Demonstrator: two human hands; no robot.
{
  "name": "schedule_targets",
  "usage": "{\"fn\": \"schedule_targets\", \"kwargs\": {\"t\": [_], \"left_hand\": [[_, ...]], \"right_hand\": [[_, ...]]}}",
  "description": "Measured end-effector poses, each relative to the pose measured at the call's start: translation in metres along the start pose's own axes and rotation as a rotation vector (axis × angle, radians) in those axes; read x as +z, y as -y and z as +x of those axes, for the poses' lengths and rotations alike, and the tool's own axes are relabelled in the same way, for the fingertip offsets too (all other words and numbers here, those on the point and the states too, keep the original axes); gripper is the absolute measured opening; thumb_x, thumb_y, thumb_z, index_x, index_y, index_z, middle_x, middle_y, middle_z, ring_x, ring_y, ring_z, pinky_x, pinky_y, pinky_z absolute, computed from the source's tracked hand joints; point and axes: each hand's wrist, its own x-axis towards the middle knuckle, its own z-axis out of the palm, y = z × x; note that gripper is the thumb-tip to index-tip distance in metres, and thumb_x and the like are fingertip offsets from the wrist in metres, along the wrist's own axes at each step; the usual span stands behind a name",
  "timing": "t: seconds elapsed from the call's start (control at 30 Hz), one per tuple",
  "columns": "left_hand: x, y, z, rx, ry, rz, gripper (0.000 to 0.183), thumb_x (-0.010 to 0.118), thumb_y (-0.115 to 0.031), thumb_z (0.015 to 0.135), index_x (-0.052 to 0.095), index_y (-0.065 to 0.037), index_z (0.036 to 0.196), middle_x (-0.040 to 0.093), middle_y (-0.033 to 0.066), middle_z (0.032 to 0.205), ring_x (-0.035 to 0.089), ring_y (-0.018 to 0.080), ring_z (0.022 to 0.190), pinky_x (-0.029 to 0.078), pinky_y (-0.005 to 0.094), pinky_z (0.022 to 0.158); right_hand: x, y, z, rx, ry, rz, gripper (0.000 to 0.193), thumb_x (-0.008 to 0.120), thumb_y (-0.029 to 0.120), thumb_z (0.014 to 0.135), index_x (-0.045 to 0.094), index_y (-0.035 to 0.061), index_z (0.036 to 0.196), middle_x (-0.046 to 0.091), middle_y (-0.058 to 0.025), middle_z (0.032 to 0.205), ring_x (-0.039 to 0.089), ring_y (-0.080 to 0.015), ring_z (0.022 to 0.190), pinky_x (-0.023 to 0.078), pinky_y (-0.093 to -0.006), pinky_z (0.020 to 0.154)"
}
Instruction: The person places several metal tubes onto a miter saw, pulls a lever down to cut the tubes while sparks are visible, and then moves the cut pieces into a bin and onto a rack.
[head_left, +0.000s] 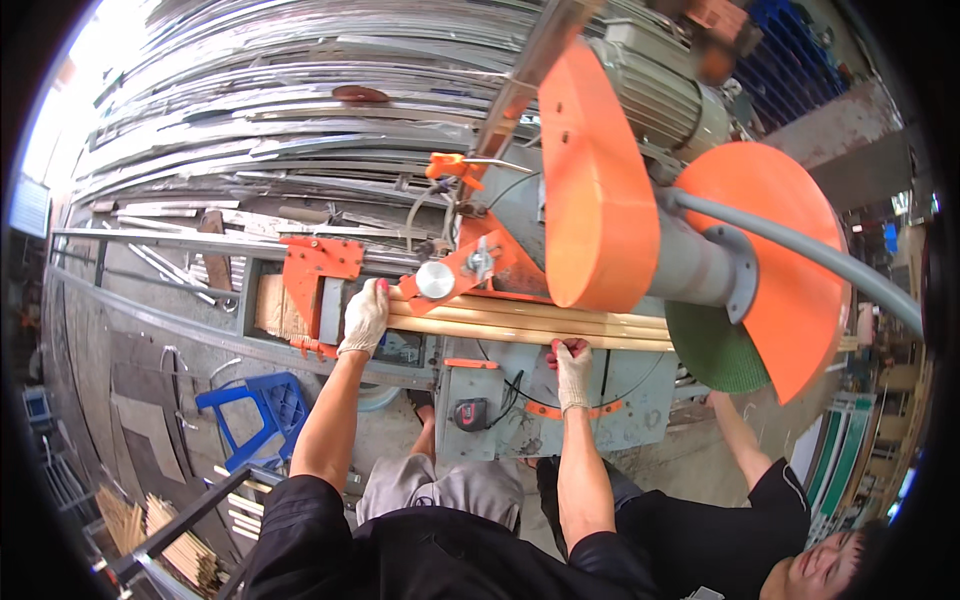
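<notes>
Piled metal bars (250,130) fill the yard beyond our grey saw table (640,415). Our gloved left hand (366,318) rests at the left end of the tan strips (500,322), off the table's left edge; we cannot tell whether it grips. Our gloved right hand (573,375) has its fingers curled at the strips' near side, its hold unclear to us. The strips run across the table toward the green disc (712,345), past an orange guard (600,190). Near the table's front left corner lies a tape measure (472,414); beyond its right edge a co-worker's arm (742,440) reaches in.
</notes>
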Motion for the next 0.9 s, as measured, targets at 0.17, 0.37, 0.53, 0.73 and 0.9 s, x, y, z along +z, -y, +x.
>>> {"fn": "schedule_targets", "kwargs": {"t": [0.17, 0.37, 0.53, 0.73, 0.9], "left_hand": [[-0.042, -0.081, -0.029, 0.281, 0.138, 0.399, 0.052, 0.071, -0.037, 0.088, 0.063, -0.001, 0.125, 0.057, 0.0244, 0.143, 0.053, 0.0444, 0.134, 0.041, 0.0586, 0.11], [0.018, -0.05, -0.015, 0.607, 0.477, 0.614, 0.084, 0.071, -0.043, 0.08, 0.052, 0.006, 0.146, 0.046, 0.0258, 0.157, 0.031, 0.0437, 0.153, 0.013, 0.0585, 0.128], [0.035, -0.047, 0.003, 0.752, 0.496, 0.527, 0.063, 0.072, -0.033, 0.073, 0.067, 0.0, 0.126, 0.064, 0.0191, 0.131, 0.058, 0.0325, 0.122, 0.039, 0.045, 0.106], [-0.01, -0.052, 0.012, 0.743, 0.374, 0.517, 0.054, 0.074, -0.026, 0.064, 0.067, -0.002, 0.112, 0.063, 0.0147, 0.111, 0.06, 0.0286, 0.108, 0.044, 0.0396, 0.09], [-0.028, -0.03, 0.019, 0.682, 0.398, 0.428, 0.073, 0.076, -0.026, 0.059, 0.057, -0.003, 0.126, 0.063, 0.0131, 0.109, 0.062, 0.0286, 0.107, 0.044, 0.0395, 0.091]], "right_hand": [[-0.006, 0.013, -0.003, 0.013, 0.015, 0.021, 0.022, 0.078, 0.013, 0.092, 0.057, 0.0071, 0.096, 0.066, -0.006, 0.08, 0.066, -0.016, 0.056, 0.052, -0.0274, 0.046], [-0.004, 0.025, -0.007, 0.124, 0.097, 0.105, 0.018, 0.071, 0.016, 0.099, 0.055, 0.0081, 0.098, 0.065, -0.0061, 0.08, 0.064, -0.0155, 0.057, 0.05, -0.0258, 0.045], [0.001, 0.025, -0.011, 0.076, 0.014, -0.04, 0.014, 0.069, 0.017, 0.1, 0.058, 0.0084, 0.097, 0.064, -0.0056, 0.078, 0.063, -0.0141, 0.056, 0.048, -0.0242, 0.044], [0.02, 0.027, -0.015, 0.101, 0.066, -0.099, 0.019, 0.071, 0.017, 0.099, 0.06, 0.0026, 0.102, 0.068, -0.0085, 0.082, 0.067, -0.0156, 0.063, 0.053, -0.0261, 0.052], [0.043, 0.023, -0.024, 0.028, 0.089, -0.109, 0.02, 0.074, 0.018, 0.097, 0.06, 0.0049, 0.094, 0.065, -0.0059, 0.073, 0.064, -0.0153, 0.053, 0.05, -0.0256, 0.043]]}}
